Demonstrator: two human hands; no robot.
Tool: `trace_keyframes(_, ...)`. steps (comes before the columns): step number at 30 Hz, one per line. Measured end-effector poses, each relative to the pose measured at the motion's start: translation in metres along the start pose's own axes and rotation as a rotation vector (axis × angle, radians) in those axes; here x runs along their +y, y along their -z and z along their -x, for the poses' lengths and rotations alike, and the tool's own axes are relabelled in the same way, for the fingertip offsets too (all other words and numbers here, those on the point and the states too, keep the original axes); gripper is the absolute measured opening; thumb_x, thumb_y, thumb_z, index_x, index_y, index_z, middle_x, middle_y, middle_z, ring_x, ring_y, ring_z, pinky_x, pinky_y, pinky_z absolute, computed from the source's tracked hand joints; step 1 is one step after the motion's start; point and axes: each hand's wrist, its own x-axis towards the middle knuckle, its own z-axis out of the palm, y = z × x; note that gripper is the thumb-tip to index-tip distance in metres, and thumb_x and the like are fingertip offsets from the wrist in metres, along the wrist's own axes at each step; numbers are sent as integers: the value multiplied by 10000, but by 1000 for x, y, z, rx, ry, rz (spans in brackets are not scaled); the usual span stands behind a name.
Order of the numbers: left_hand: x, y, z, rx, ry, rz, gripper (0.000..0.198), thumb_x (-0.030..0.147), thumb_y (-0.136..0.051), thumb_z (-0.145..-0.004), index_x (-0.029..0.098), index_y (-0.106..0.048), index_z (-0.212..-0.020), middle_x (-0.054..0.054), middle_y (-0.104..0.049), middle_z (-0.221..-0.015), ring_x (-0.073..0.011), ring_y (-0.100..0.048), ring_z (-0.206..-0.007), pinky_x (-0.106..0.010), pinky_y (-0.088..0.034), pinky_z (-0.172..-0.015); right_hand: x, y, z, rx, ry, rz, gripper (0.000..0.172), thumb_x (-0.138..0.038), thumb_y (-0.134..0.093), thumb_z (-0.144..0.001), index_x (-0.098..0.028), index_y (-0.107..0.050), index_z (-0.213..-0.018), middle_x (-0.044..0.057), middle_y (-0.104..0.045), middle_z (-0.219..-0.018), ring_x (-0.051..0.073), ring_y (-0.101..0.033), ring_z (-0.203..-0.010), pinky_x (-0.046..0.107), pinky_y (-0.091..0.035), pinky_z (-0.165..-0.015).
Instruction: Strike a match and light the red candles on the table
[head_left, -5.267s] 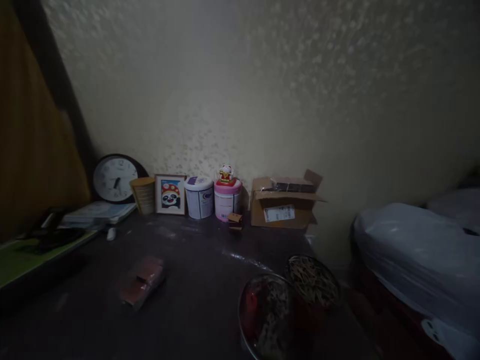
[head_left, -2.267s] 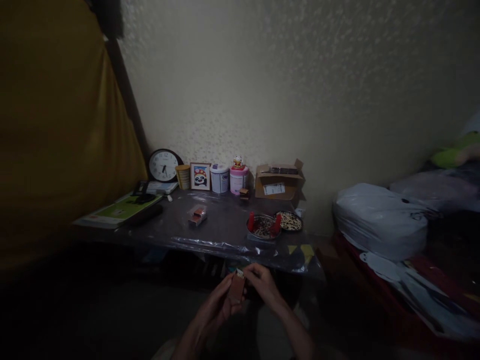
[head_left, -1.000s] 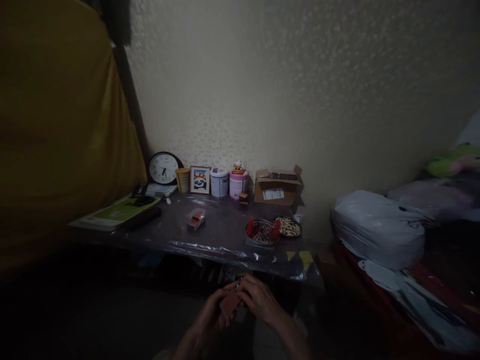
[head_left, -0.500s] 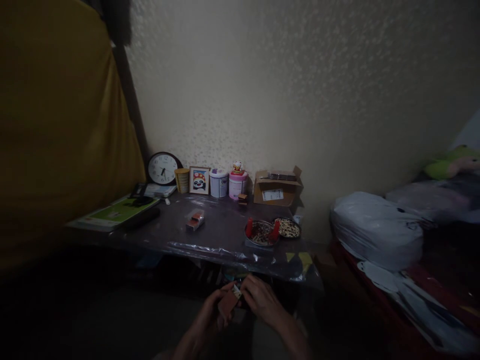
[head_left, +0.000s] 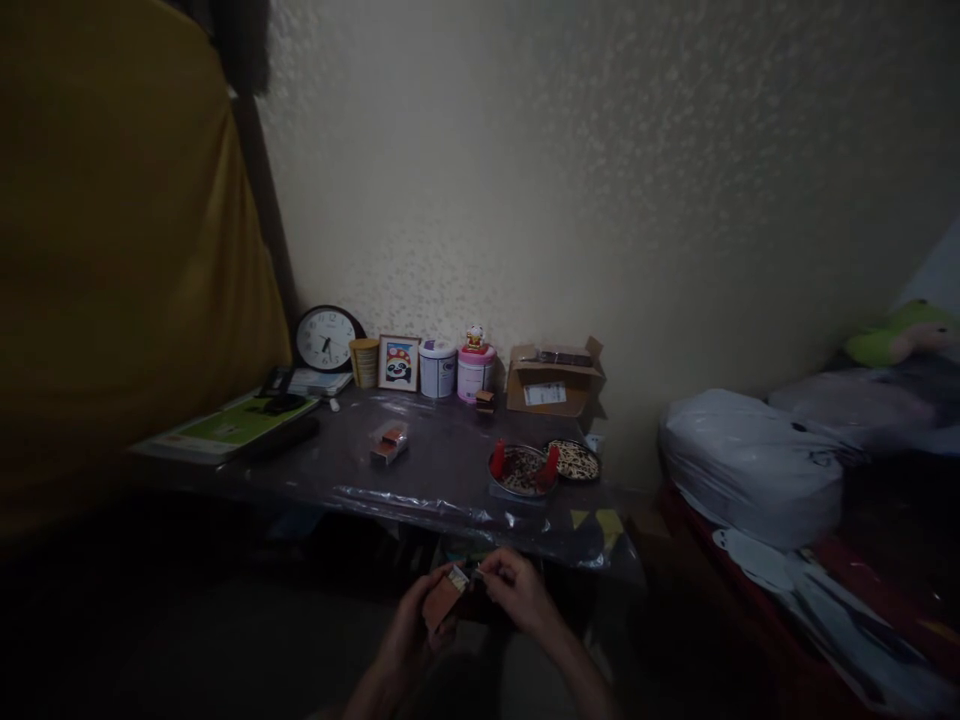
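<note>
Low in the frame, in front of the table, my left hand [head_left: 411, 625] is closed round a small reddish-brown box [head_left: 442, 596] that looks like a matchbox, its end slid open. My right hand [head_left: 516, 598] hovers just to the right of the box, fingers pinched at its open end on something too small and dark to name. Both hands are below the front edge of the plastic-covered table [head_left: 442, 478].
On the table stand two round dishes [head_left: 525, 468] with red candles, a wrapped pack of boxes [head_left: 388, 441], a clock [head_left: 325, 338], a framed picture [head_left: 398, 362], two tins [head_left: 457, 370], a cardboard box [head_left: 553, 378] and a green book [head_left: 225, 428]. A plastic-covered bundle [head_left: 750, 465] lies at the right.
The view pulled back from close over the table, and my hands came into view with the box. In the last second the box's end has slid open and my right fingers pinch at it.
</note>
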Motion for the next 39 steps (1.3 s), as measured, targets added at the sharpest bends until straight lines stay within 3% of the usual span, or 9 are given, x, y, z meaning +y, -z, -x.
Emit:
trace_keyframes(3,0,1,1,38,-13,-26,199,206,-576,-692,122,-654,-855,-59,-679,-700,-55,-470,-367,-161,-308,-334,5,-2,-1,-20,-88,-188,68,-220,-520,-700,-174,-558,-734,-34,-531,-613,104,-514,-542,217,-417,-523)
trace_keyframes(8,-4,11,-6,73,-27,-22,166,186,-593,-665,127,-659,-806,-66,-692,-736,-111,-593,-558,-156,-364,-403,1,-3,-2,-17,-191,-338,170,-327,-596,-648,-177,-523,-683,-50,-504,-575,90,-497,-505,211,-405,-495)
trace_keyframes(13,-7,17,-14,21,-51,-50,128,256,-592,-680,140,-634,-717,-15,-637,-600,-74,-524,-456,-156,-316,-387,-6,0,-1,-27,-219,-434,210,-295,-575,-628,-171,-570,-797,-55,-507,-582,83,-488,-473,216,-406,-482)
trace_keyframes(16,-7,15,-13,-7,-63,-66,104,248,-602,-664,145,-614,-654,12,-584,-517,-60,-476,-405,-156,-277,-373,-6,2,-1,-59,-260,-468,271,-288,-546,-629,-159,-596,-863,-51,-524,-561,83,-483,-462,215,-392,-477)
trace_keyframes(23,-7,7,-5,-37,-54,-135,121,265,-597,-675,153,-620,-637,4,-601,-549,-86,-520,-500,-174,-320,-449,-5,3,-1,-32,-348,-548,177,-229,-503,-607,-166,-586,-751,-59,-512,-490,77,-467,-444,201,-348,-467)
trace_keyframes(28,-3,1,3,73,-75,-266,128,307,-593,-653,201,-646,-702,5,-638,-664,-121,-548,-605,-194,-332,-493,-16,5,1,7,-373,-674,107,-217,-561,-581,-176,-547,-679,-65,-490,-497,81,-459,-469,200,-359,-472)
trace_keyframes(33,3,-11,13,126,-150,-285,146,336,-646,-599,208,-643,-670,-5,-639,-667,-160,-561,-636,-230,-351,-535,-25,10,2,52,-361,-832,258,-217,-618,-598,-191,-573,-850,-64,-517,-558,82,-473,-498,197,-362,-490)
trace_keyframes(39,0,-10,6,143,-45,-201,240,415,-667,-602,192,-575,-599,17,-639,-623,-126,-549,-589,-216,-352,-551,-23,16,3,42,-380,-949,300,-194,-626,-639,-199,-576,-935,-55,-532,-590,76,-492,-543,191,-371,-540)
